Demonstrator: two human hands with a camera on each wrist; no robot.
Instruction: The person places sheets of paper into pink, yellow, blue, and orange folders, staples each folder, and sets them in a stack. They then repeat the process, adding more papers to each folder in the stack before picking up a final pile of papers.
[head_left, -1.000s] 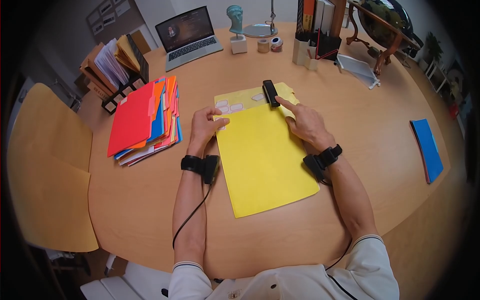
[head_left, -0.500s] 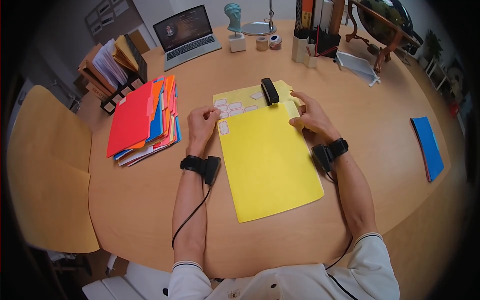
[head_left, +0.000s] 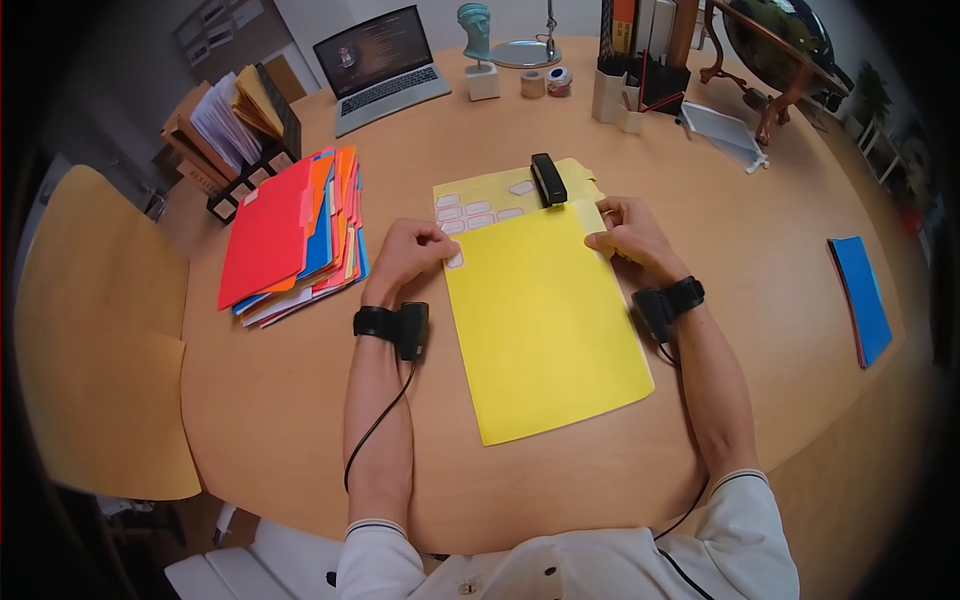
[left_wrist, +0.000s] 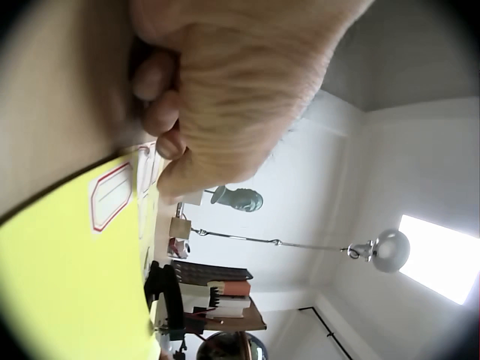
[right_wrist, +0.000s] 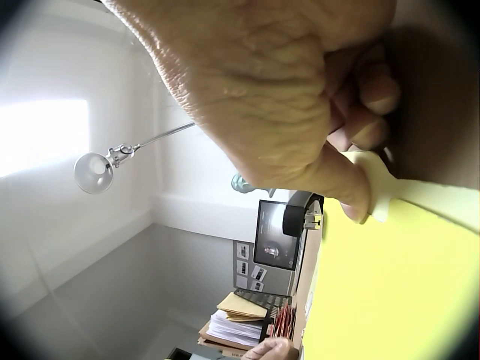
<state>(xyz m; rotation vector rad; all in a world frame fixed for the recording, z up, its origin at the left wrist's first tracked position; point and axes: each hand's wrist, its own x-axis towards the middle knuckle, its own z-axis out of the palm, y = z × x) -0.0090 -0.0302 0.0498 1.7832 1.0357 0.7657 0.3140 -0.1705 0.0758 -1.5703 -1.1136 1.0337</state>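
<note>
A yellow file folder [head_left: 550, 320] lies in front of me, with a red-bordered label [left_wrist: 112, 196] at its top left corner. My left hand [head_left: 405, 252] pinches that corner, thumb and index finger close together and the other fingers curled. My right hand [head_left: 635, 238] grips the top right corner, thumb [right_wrist: 349, 191] on the pale tab and the fingers curled under its edge. Beyond the folder's top edge shows a paler yellow sheet of labels [head_left: 480, 190], partly covered by the folder. A black stapler [head_left: 548, 180] rests on this sheet, between the hands.
To the left lies a stack of coloured folders [head_left: 270, 235], red on top, before a file rack [head_left: 250, 180]. A laptop [head_left: 385, 75], a bust [head_left: 478, 50], tape rolls [head_left: 545, 83] and a pen holder [head_left: 625, 95] line the back. Blue folders [head_left: 860, 300] lie far right.
My right hand has left the stapler and taken hold of the folder's top right corner. My left hand has shifted to the top left corner, and the folder has moved slightly right.
</note>
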